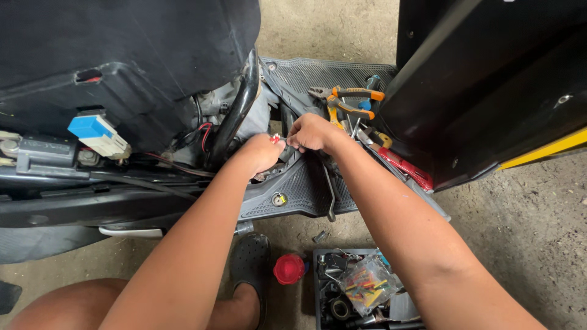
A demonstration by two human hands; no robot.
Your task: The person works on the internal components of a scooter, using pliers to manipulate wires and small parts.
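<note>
- Blue plastic is showing at the far left, where a relay (98, 132) is being held among the scooter's exposed parts, beside red and black wires (205, 134).
- A black frame tube (239, 104) is standing just left of the hands.
- The left hand (260, 153) is being held curled, its fingers pressed together around a small red connector (275, 139); the pinch seems to be made by thumb and forefinger, though the tips are partly hidden.
- The connector is being kept between the two hands, above the ribbed grey footboard (306, 189).
- The right hand (315, 131) is being closed on the other end, fingertips pinching a thin lead at the connector.
- The step in hand is judged to be the joining or crimping of a wire end; next, a steady grip and probably a tool are being called for.
- Orange-handled pliers (348, 101) are lying near, on the footboard beyond the right hand, with a red-handled tool (406, 168) to the right.
- Below, a red cap (289, 269) and a parts box (361, 293) are resting on the ground.
</note>
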